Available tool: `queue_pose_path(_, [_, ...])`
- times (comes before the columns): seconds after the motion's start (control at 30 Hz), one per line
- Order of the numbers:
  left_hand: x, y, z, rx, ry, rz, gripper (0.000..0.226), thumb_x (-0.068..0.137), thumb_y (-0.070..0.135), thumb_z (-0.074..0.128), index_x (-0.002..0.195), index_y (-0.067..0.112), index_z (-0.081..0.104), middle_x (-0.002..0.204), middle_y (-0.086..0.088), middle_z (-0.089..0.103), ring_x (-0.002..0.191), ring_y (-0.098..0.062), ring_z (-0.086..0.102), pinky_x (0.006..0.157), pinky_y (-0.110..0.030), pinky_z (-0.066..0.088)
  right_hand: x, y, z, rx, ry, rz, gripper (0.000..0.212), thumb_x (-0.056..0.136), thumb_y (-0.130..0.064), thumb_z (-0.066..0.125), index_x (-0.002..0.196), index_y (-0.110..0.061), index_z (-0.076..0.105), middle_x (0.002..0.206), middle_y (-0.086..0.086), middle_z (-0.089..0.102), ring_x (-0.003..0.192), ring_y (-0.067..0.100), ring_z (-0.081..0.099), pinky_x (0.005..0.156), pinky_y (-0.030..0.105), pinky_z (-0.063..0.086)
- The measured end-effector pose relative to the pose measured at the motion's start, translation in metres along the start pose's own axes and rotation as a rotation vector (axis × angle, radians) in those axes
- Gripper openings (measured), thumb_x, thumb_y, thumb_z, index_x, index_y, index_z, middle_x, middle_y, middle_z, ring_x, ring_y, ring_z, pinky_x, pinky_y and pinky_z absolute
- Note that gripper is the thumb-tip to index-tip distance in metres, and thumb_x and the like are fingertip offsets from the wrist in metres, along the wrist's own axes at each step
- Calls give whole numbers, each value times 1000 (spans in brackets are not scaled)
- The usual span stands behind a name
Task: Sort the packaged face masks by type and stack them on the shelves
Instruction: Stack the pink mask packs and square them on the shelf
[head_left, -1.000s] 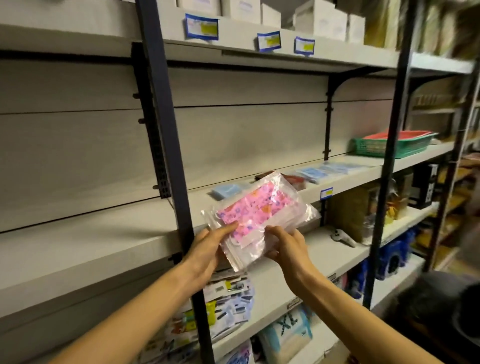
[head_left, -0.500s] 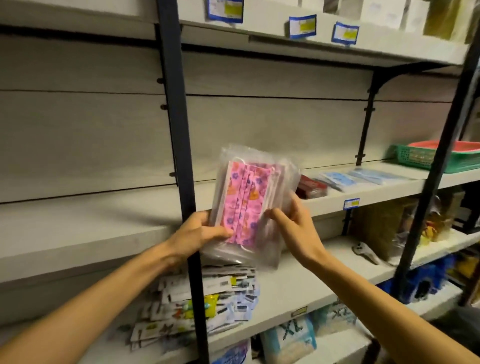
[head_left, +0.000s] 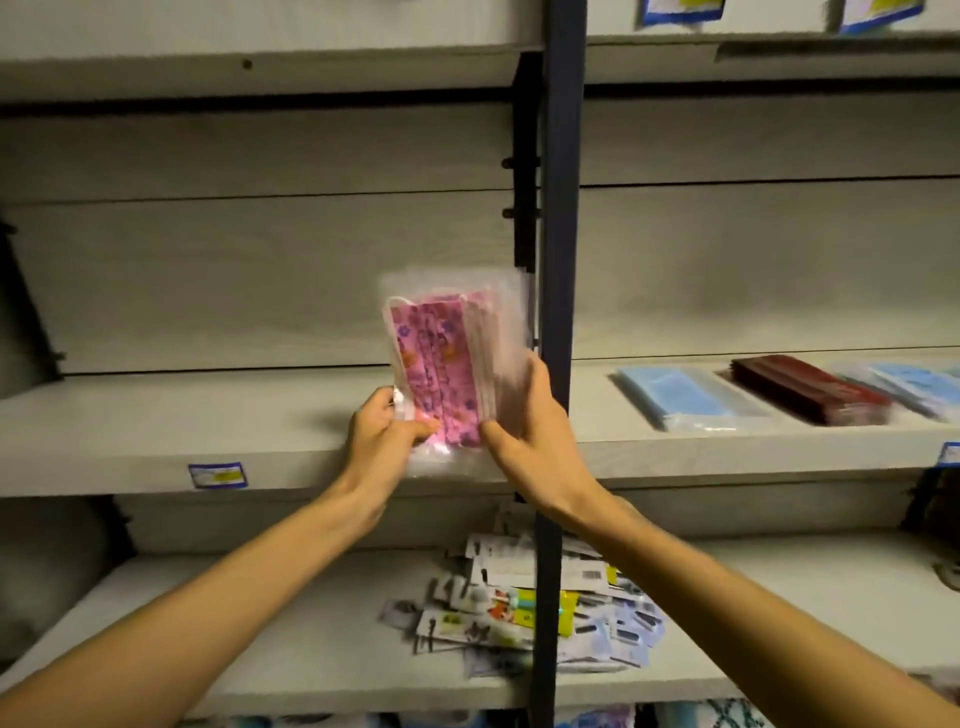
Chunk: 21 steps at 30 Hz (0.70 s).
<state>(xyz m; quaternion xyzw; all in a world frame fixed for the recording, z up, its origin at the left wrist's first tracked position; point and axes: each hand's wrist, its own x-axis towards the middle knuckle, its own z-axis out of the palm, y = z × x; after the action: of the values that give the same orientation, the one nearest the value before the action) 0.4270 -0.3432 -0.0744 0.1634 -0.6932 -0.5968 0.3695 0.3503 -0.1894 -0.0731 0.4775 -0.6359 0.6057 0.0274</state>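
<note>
Shelving fills the view: the middle shelf (head_left: 291, 441) runs left to right, split by a dark upright post (head_left: 560, 234), and the lower shelf (head_left: 208, 623) sits below and nearer. Right of the post on the middle shelf lie sorted stacks, well apart from each other: a blue mask pack (head_left: 675, 397), then a dark red mask pack (head_left: 810, 389), then further blue packs at the right edge. The section left of the post shows bare board where the hands are working. An unsorted pile of mixed packets (head_left: 530, 608) lies on the lower shelf around the base of the post. The pink floral mask pack (head_left: 447, 364) is held upright just left of the post, above the near edge of the middle shelf, not yet resting on it. The left hand (head_left: 382, 441) pinches the pack's lower left corner between thumb and curled fingers; the right hand (head_left: 524, 431) grasps the lower right edge, thumb in front and fingers behind. Judged from this position, the step in hand is placement of the pink pack as a new type group. Tip the pack flat, printed face up, and set it clear of the post and back from the near edge. Keep both grips until the pack lies flat, since the loose clear wrapper is likely to slide. Leave room above for stacking like packs.
</note>
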Motion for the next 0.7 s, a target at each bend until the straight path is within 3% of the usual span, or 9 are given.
queue_pose_path(0.1, [34,-6,-14,108,-14,-191,17,84,-9,62,91,7,64,87,-11,70,76,-19,59,56,-15,46,35,14,19,-113,-19,190,76,84,-22,77,144,-12,32,124,-5,62,104,6,66,82,20,57])
queue_pose_path(0.17, [61,-8,-20,167,-104,-292,12,86,-4,65,88,7,66,96,-15,71,81,-21,60,66,-22,46,67,23,24,-180,-37,379,37,84,-7,72,116,-6,54,108,8,68,91,20,68,80,37,61])
queue_pose_path(0.23, [85,-6,-25,335,-188,-288,8,88,4,68,86,11,69,87,-8,69,71,-13,58,61,-20,43,93,28,27,-200,-87,550,8,86,-2,63,84,-9,59,86,10,64,72,19,62,65,33,55])
queue_pose_path(0.3, [103,-4,-27,503,-266,-261,9,89,9,68,81,14,68,69,3,64,53,-4,54,47,-16,38,110,36,30,-254,-102,673,11,88,-6,61,80,-8,54,81,13,56,72,22,55,63,34,45])
queue_pose_path(0.37, [114,-3,-30,626,-339,-222,24,91,9,66,69,16,58,47,11,56,35,2,47,34,-13,30,118,46,34,-288,-129,713,11,90,-13,61,91,-7,52,94,15,55,87,28,57,72,37,47])
queue_pose_path(0.43, [120,-3,-35,741,-384,-167,30,92,16,67,67,18,52,51,9,53,44,-3,48,31,-12,27,121,51,35,-272,-156,740,26,91,-19,62,111,-5,52,111,14,53,106,31,57,83,40,51])
queue_pose_path(0.5, [123,-3,-43,736,-429,-141,33,96,22,66,67,20,51,51,9,55,44,-5,50,32,-10,29,121,54,34,-242,-203,721,34,92,-26,63,119,-7,56,124,11,54,111,28,55,91,38,52])
queue_pose_path(0.6, [125,-5,-60,722,-537,-125,32,91,29,74,70,26,51,46,15,56,39,2,54,32,-8,32,120,55,28,-361,-322,694,26,88,-38,71,100,-18,59,108,2,59,94,17,56,78,28,52])
queue_pose_path(0.7, [123,-10,-71,741,-693,-118,28,79,20,86,80,26,59,59,18,67,59,3,64,48,-9,45,119,53,28,-592,-448,704,40,77,-46,82,91,-19,56,101,4,61,91,18,59,73,27,52])
